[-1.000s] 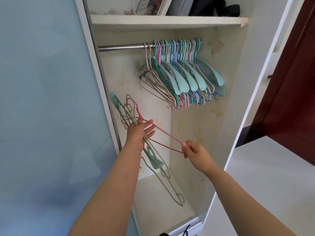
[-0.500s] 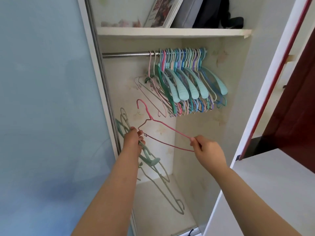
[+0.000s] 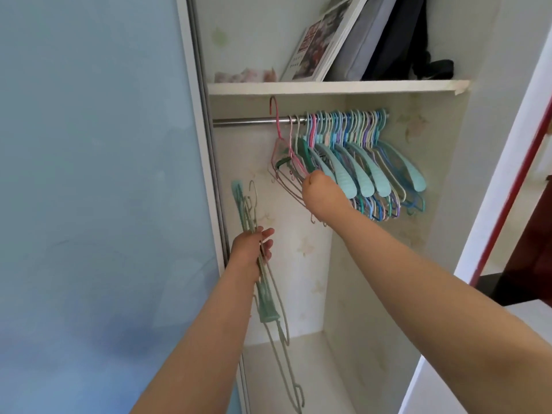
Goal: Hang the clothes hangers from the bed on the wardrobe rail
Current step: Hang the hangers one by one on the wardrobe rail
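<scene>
A metal wardrobe rail (image 3: 245, 121) runs under a white shelf. Several hangers (image 3: 364, 171) in teal, pink, blue and purple hang bunched at its right end. My right hand (image 3: 321, 191) is raised and grips a thin pink wire hanger (image 3: 277, 127). That hanger's hook stands just above the rail, left of the bunch. Lower left, by the door edge, my left hand (image 3: 254, 249) grips a bundle of hangers (image 3: 265, 306): a teal plastic one and a few pale wire ones that hang downward.
A frosted blue sliding door (image 3: 98, 204) fills the left side. The shelf (image 3: 334, 86) above the rail holds a leaning picture frame, folded fabric and dark items. The wardrobe's right wall (image 3: 442, 189) and a red-edged door lie to the right.
My right hand lifted the pink hanger from waist height up to the rail. My left hand kept hold of the bundle and stayed low. The view tilted upward.
</scene>
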